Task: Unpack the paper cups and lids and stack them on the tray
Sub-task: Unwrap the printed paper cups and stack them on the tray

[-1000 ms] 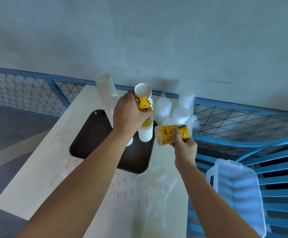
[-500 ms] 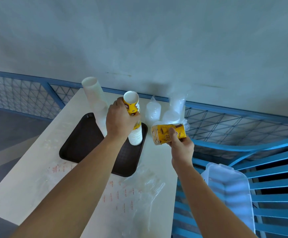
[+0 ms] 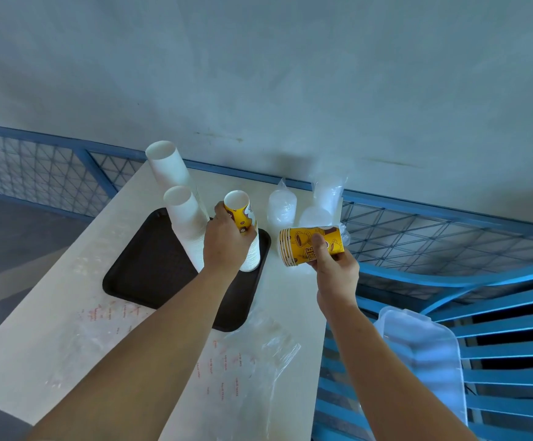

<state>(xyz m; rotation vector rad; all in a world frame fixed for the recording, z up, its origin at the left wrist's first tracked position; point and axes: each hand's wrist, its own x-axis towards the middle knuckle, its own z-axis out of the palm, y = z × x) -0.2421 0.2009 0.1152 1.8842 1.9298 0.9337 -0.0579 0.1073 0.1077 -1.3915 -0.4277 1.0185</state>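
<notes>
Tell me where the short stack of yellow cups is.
Head view, right of centre: the short stack of yellow cups lies sideways in the right hand, above the table just right of the tray, near the bagged lids.

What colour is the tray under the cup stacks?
Dark brown, nearly black; the tray shows best in the head view.

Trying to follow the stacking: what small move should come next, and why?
Probably the right hand tips its sideways yellow cups upright and nests them into the open-topped stack that the left hand grips on the tray.
</notes>
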